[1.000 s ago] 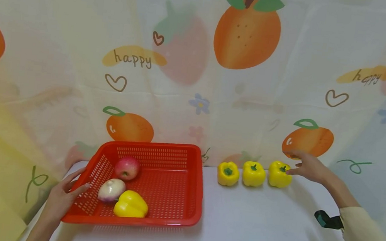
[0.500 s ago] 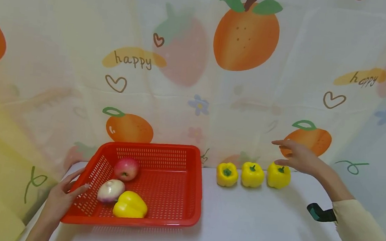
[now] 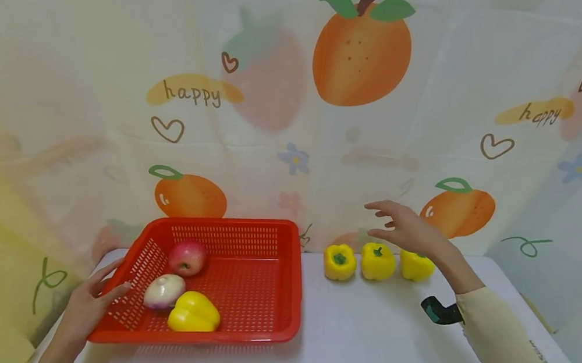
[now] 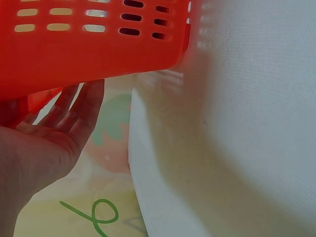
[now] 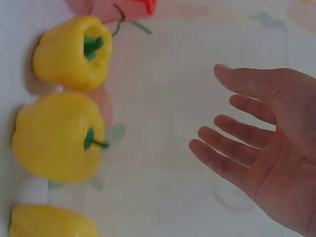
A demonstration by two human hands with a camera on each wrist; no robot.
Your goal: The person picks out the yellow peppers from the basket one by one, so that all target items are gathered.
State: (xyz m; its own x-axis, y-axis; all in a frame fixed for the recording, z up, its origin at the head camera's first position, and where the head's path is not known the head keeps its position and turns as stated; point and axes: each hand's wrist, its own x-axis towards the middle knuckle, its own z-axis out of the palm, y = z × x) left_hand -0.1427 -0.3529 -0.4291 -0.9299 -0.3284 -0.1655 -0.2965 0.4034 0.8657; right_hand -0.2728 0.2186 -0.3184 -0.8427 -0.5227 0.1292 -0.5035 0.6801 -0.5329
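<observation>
My left hand [image 3: 86, 305] holds the left side of the red plastic basket [image 3: 292, 304], thumb over the rim; in the left wrist view its fingers [image 4: 89, 106] reach up behind the rim. Inside the basket lie a red apple [image 3: 188, 257], a white and purple onion-like vegetable [image 3: 164, 292] and a yellow bell pepper [image 3: 195, 314]. My right hand [image 3: 408, 225] hovers above the row on the right with fingers spread and nothing in it. Below it stand three yellow bell peppers: the left one [image 3: 340, 263], the middle one [image 3: 378, 264] and the partly covered right one [image 3: 416, 269].
The white table [image 3: 360, 340] extends in front of the peppers and right of the basket. A printed cloth [image 3: 345, 169] hangs right behind the basket and peppers. A black strap piece [image 3: 440, 311] sticks out near the right sleeve [image 3: 512, 343].
My right hand has risen off the rightmost pepper and moved left, over the middle pepper. My left hand stays at the basket, and the fruit and vegetables have not moved.
</observation>
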